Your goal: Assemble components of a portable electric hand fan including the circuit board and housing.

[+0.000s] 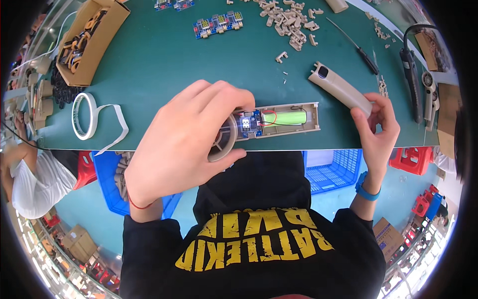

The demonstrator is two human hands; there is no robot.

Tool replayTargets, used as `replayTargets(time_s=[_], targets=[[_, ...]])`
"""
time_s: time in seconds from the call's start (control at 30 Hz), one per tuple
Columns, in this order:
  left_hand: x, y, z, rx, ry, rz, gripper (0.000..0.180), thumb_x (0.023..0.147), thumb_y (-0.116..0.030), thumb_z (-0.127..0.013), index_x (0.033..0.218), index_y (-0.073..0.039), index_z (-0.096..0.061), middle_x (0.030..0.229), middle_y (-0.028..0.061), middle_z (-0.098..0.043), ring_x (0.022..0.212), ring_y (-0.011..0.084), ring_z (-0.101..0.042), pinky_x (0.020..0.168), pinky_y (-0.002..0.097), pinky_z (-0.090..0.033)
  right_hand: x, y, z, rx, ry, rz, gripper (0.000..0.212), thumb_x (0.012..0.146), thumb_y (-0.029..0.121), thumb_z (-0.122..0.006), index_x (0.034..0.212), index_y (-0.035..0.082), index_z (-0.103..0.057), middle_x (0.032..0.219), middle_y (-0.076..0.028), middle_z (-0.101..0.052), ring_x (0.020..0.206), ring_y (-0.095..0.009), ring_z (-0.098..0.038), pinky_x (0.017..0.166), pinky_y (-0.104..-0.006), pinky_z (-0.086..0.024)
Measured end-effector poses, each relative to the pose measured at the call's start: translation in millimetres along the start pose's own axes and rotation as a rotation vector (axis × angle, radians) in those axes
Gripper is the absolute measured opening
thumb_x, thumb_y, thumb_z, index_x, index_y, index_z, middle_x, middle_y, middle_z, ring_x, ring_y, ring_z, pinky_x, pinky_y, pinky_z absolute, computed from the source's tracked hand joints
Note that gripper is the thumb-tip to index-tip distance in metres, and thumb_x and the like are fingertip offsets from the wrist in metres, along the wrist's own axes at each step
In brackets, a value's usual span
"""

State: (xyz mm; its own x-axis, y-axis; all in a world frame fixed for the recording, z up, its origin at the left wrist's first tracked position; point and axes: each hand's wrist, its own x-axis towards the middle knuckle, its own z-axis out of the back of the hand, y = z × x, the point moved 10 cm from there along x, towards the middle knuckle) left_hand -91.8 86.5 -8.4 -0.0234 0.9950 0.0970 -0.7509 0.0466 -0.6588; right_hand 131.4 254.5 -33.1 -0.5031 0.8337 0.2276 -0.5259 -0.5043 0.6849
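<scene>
Your left hand [186, 144] lies nearest, fingers curled and clamped on the round head of an opened beige housing [271, 124] that rests along the near edge of the green table [164, 60]. Inside the open shell you can see a small blue circuit board [250, 125] just right of your fingers and a green cylindrical cell [285, 118] farther right, with red and black wires running between them. Your right hand [376, 127] is closed on the near end of the matching beige cover [339, 88], which slants up and to the left, just beyond the housing's right end and apart from it. Judged from this, the internals are seated while the cover is not yet fitted; whether any fasteners remain cannot be told. Far across the table lie a strip of blue boards [218, 23], a heap of beige clips [288, 21], and a dark screwdriver [359, 50]. At the left sit a tape roll [84, 115] and a cardboard box [88, 41] of parts.
</scene>
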Motion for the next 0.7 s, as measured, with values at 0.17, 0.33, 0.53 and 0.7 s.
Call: replayTargets(time_s=[0.17, 0.33, 0.53, 0.7], targets=[[-0.2, -0.1, -0.6, -0.006, -0.014, -0.050, 0.058, 0.051, -0.005, -0.085, 0.102, -0.007, -0.058, 0.101, 0.0100, -0.064, 0.087, 0.0311, -0.060, 0.074, 0.0373, -0.049, -0.2, -0.8, -14.0, -0.089, 0.075, -0.066, 0.030, 0.082, 0.013, -0.078, 0.108, 0.005, -0.065, 0.067, 0.008, -0.041, 0.060, -0.001, -0.035, 0.053, -0.0175, -0.026], [0.8, 2.2, -1.2, -0.022, -0.009, -0.024, 0.057, 0.051, -0.004, -0.085, 0.102, -0.008, -0.058, 0.099, 0.0095, -0.064, 0.086, 0.0306, -0.061, 0.074, 0.0369, -0.049, 1.7, 41.0, -8.9, -0.217, -0.092, 0.251, 0.043, 0.069, 0.014, -0.085, 0.109, 0.008, -0.068, 0.079, -0.002, -0.052, 0.070, -0.012, -0.047, 0.060, -0.0241, -0.036], [2.6, 5.1, 0.2, -0.054, -0.024, -0.010, 0.058, 0.050, -0.005, -0.085, 0.103, -0.007, -0.060, 0.097, 0.0091, -0.065, 0.084, 0.0301, -0.061, 0.073, 0.0368, -0.049, 12.3, 69.7, -47.1, -0.264, 0.023, 0.445, 0.041, 0.070, 0.012, -0.082, 0.109, 0.009, -0.069, 0.110, -0.009, -0.062, 0.105, -0.027, -0.055, 0.089, -0.0351, -0.045], [2.4, 4.3, -0.3, -0.037, -0.014, -0.018, 0.059, 0.051, -0.006, -0.086, 0.105, -0.006, -0.062, 0.097, 0.0093, -0.065, 0.083, 0.0298, -0.060, 0.072, 0.0363, -0.048, 12.9, 58.7, -52.1, -0.190, 0.071, 0.348, 0.038, 0.076, 0.003, -0.077, 0.112, 0.006, -0.067, 0.113, -0.010, -0.064, 0.107, -0.026, -0.058, 0.095, -0.0351, -0.044]])
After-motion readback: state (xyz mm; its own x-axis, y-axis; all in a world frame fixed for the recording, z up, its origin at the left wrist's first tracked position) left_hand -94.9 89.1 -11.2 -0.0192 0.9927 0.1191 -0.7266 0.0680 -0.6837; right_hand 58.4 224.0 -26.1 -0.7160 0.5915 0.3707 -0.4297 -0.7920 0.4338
